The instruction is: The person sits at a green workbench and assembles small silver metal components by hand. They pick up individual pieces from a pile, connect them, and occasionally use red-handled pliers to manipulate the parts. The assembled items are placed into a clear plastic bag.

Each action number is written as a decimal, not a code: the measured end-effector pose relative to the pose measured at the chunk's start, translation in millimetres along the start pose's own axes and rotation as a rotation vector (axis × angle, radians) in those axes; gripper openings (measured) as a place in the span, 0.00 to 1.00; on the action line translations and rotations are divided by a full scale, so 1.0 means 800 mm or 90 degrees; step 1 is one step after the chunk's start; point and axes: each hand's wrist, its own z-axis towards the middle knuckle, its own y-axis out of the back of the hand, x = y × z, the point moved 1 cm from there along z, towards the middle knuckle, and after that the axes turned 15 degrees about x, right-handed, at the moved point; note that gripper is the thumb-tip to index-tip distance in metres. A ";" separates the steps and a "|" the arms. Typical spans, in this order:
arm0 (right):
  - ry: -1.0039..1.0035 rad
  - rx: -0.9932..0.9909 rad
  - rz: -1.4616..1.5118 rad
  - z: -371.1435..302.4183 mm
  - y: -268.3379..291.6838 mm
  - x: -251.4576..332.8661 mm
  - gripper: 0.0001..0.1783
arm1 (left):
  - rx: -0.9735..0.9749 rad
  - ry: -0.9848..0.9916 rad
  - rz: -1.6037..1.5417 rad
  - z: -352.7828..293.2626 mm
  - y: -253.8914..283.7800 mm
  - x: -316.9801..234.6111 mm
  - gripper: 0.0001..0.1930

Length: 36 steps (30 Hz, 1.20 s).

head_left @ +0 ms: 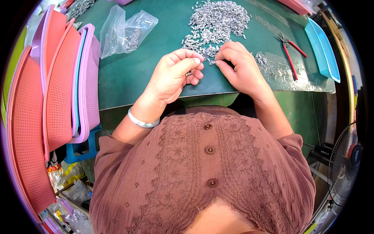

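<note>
A heap of small silvery metal parts [220,21] is spread over the green tabletop, trailing down toward my hands. My left hand [177,70] is above the table's near edge, thumb and index finger pinched together; whatever is between them is too small to make out. Just to its right, my right hand [239,64] rests with curled fingers at the near end of the heap. Its thumb and index fingertips come together by a few of the small parts, and I cannot make out what they hold.
Red-handled pliers [290,58] lie at the right, beside a blue plastic basket [321,50]. A clear plastic bag [126,33] with some parts inside lies at the left. Stacked perforated baskets [60,89] crowd the left side; a fan [344,163] stands at lower right.
</note>
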 end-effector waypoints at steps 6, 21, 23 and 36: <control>0.063 -0.079 0.041 0.003 0.003 0.019 0.06 | 0.001 0.044 0.050 0.002 -0.007 -0.004 0.06; 0.088 -0.073 0.072 0.002 -0.002 0.019 0.07 | 0.029 0.013 0.074 0.001 -0.005 0.002 0.04; 0.089 -0.075 0.071 0.002 -0.002 0.017 0.07 | 0.031 0.008 0.069 0.000 -0.005 0.003 0.04; 0.092 -0.090 0.076 0.001 -0.003 0.019 0.08 | 0.022 -0.012 0.052 -0.001 -0.006 0.002 0.06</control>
